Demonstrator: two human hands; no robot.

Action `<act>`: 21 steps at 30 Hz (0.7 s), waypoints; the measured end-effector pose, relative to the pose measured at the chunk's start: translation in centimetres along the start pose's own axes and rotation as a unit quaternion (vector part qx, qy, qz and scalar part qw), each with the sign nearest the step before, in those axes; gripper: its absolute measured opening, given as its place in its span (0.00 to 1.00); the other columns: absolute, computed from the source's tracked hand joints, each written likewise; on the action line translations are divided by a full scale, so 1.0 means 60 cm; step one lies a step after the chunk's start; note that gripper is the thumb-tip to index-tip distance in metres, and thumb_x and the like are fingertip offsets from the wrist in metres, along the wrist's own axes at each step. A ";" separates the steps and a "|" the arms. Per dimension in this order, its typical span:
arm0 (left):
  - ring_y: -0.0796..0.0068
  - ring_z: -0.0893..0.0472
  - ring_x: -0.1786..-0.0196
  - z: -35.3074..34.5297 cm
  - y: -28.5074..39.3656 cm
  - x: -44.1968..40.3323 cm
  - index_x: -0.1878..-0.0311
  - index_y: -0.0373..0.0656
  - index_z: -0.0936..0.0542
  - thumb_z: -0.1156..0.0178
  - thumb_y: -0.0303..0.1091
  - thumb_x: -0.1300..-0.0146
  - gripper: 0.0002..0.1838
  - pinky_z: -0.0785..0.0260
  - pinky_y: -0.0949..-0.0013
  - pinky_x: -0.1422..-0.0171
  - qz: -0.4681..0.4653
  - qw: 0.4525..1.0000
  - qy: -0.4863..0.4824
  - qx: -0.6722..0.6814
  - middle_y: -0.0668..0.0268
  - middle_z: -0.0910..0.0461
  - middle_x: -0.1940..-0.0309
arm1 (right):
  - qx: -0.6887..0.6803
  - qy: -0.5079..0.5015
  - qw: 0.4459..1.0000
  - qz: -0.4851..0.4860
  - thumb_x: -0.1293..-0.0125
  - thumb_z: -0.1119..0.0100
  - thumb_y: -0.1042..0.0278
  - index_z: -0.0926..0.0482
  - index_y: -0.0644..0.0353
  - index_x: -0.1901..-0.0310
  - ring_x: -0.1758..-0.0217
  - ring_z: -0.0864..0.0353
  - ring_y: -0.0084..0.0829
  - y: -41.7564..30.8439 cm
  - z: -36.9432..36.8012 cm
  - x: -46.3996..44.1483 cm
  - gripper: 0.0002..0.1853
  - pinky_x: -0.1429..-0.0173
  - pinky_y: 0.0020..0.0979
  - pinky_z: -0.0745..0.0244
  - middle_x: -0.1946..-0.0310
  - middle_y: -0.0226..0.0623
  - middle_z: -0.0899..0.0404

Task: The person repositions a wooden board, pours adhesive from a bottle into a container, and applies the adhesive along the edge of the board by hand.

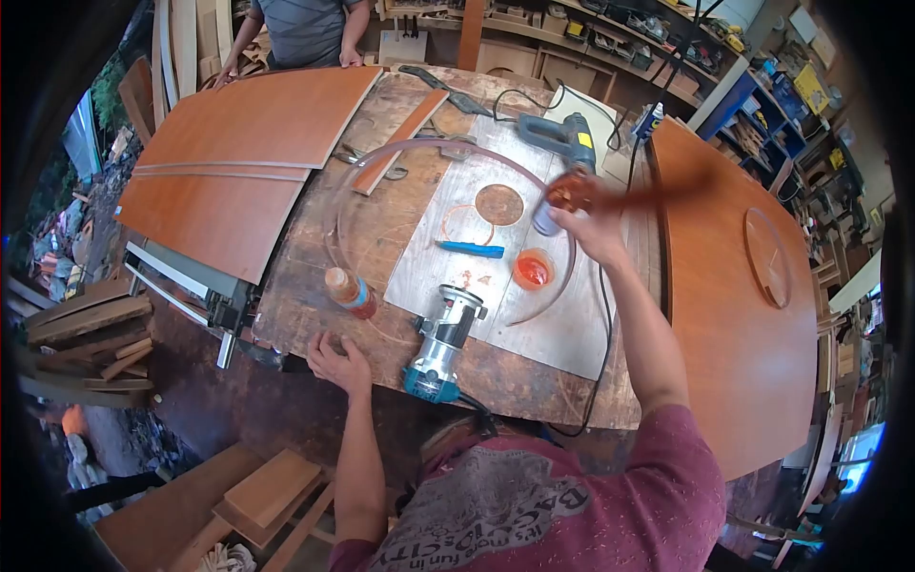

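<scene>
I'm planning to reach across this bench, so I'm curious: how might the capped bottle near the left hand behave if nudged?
The bottle looks taller than it is wide, so a push near its cap could well tip it. Its body looks round, so it would probably roll once on its side. Its smooth-looking sides might also feel slightly slippery.

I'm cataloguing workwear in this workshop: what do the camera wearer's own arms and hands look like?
The left hand and right hand are bare, with no glove or watch showing; the forearms are uncovered. The right sleeve is short maroon fabric with pale specks, part of a maroon T-shirt bearing a grey printed panel and lettering.
</scene>
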State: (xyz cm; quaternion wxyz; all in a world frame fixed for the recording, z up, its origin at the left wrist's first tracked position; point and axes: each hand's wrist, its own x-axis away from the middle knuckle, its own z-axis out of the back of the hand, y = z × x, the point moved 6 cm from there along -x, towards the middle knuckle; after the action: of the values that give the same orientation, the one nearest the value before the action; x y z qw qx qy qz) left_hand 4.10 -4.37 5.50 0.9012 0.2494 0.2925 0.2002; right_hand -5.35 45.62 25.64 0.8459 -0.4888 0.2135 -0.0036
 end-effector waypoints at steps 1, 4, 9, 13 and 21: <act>0.51 0.33 0.26 -0.001 0.000 0.000 0.41 0.44 0.18 0.34 0.38 0.34 0.19 0.44 0.44 0.25 -0.004 1.000 0.002 -0.001 0.60 0.26 0.34 | 0.007 -0.011 1.000 -0.007 0.46 0.20 0.67 0.25 0.66 0.39 0.46 0.14 0.31 0.003 -0.030 -0.016 0.34 0.40 0.35 0.19 0.49 0.41 0.13; 0.51 0.33 0.26 -0.005 -0.004 0.002 0.42 0.44 0.18 0.34 0.37 0.34 0.19 0.43 0.44 0.25 -0.010 1.000 0.004 -0.005 0.60 0.26 0.33 | -0.007 -0.071 0.997 -0.001 0.46 0.20 0.64 0.24 0.64 0.41 0.50 0.11 0.33 0.022 -0.137 -0.058 0.32 0.42 0.35 0.17 0.50 0.43 0.12; 0.51 0.33 0.26 -0.004 -0.003 0.000 0.43 0.43 0.17 0.33 0.35 0.35 0.17 0.43 0.44 0.25 -0.006 1.000 -0.008 -0.004 0.60 0.26 0.33 | 0.094 -0.160 0.982 -0.039 0.50 0.16 0.57 0.25 0.65 0.43 0.50 0.10 0.42 0.077 -0.266 -0.082 0.37 0.42 0.39 0.18 0.52 0.48 0.12; 0.51 0.33 0.26 -0.003 -0.005 0.000 0.44 0.43 0.17 0.33 0.34 0.35 0.17 0.43 0.45 0.25 0.004 1.000 -0.011 -0.003 0.60 0.26 0.33 | 0.107 -0.148 0.983 -0.021 0.52 0.14 0.54 0.26 0.65 0.43 0.52 0.10 0.45 0.104 -0.281 -0.086 0.40 0.44 0.40 0.18 0.55 0.48 0.12; 0.51 0.33 0.26 -0.011 -0.016 -0.002 0.43 0.44 0.17 0.35 0.37 0.35 0.18 0.43 0.42 0.25 -0.014 0.999 -0.022 -0.027 0.59 0.26 0.33 | 0.123 -0.199 0.972 -0.002 0.54 0.17 0.54 0.37 0.67 0.23 0.29 0.24 0.57 0.095 -0.184 -0.044 0.57 0.24 0.46 0.30 0.35 0.61 0.22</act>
State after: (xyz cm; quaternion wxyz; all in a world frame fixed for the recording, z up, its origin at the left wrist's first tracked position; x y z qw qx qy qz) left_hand 3.80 -4.96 4.58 0.9166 0.2256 0.2703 0.1895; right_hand -12.90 40.05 17.13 0.9249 -0.3727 0.0379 0.0653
